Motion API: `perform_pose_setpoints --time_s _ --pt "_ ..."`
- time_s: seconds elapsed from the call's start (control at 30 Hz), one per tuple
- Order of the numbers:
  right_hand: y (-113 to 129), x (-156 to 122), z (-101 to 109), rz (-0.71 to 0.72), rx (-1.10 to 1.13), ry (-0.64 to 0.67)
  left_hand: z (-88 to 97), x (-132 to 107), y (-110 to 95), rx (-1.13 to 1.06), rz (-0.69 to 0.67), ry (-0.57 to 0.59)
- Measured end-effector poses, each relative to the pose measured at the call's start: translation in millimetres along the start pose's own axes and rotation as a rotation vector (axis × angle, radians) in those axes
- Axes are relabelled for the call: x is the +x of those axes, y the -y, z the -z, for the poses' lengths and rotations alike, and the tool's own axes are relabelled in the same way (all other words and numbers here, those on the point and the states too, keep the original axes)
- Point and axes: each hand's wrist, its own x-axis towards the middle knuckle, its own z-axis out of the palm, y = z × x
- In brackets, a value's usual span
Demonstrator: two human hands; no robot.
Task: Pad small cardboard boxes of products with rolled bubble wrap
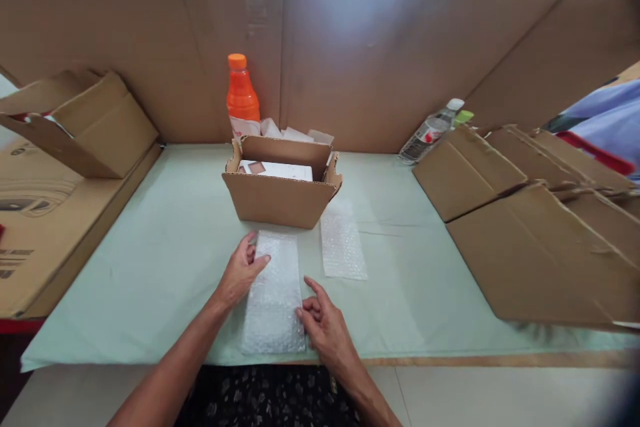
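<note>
In the head view, a bubble-wrap sheet (275,320) lies flat at the near edge of the tabletop (160,240). At its 10 o'clock, the left hand (243,273) rests with its thumb on the wrap, spread apart from the other fingers. At 4 o'clock the right hand (327,330) meets the sheet's edge, thumb and forefinger apart, the others curled. An open carton (277,201) holding a white box (285,171) stands at 12 o'clock, a smaller bubble-wrap piece (344,247) at 2, an orange bottle (243,100) beyond the carton at 11.
</note>
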Motion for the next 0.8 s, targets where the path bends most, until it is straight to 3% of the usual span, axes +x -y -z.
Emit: perform_pose_setpoints --time_s 0.13,0.2,0.33,0.5,0.57,0.67,0.73,0.8 --pt "4.8 1.2 4.2 0.055 -0.219 -0.018 10.8 -0.2 16.7 0.322 -0.220 -0.307" --pt "8.7 -1.8 6.9 0.077 -0.289 0.000 12.3 -13.3 23.4 0.503 -0.392 -0.363" --pt "12.4 -6.1 6.4 0.115 -0.339 0.013 5.7 -36.8 36.4 0.761 -0.619 -0.207" --pt "14.9 -7.5 10.6 0.173 -0.430 0.051 1.0 -41.4 45.0 0.863 -0.683 -0.138" --pt "22.3 -5.2 26.1 0.192 -0.466 0.016 5.3 -43.5 43.5 0.860 -0.715 -0.132" --pt "38.4 4.6 66.5 0.211 -0.560 -0.147 14.2 -51.3 39.9 0.857 -0.762 -0.117" --pt "45.7 14.9 94.9 0.266 -0.702 -0.224 18.9 -58.8 38.4 0.849 -0.779 -0.112" --pt "46.2 26.8 114.5 0.351 -0.881 -0.217 21.5 -67.9 37.8 0.835 -0.768 -0.095"
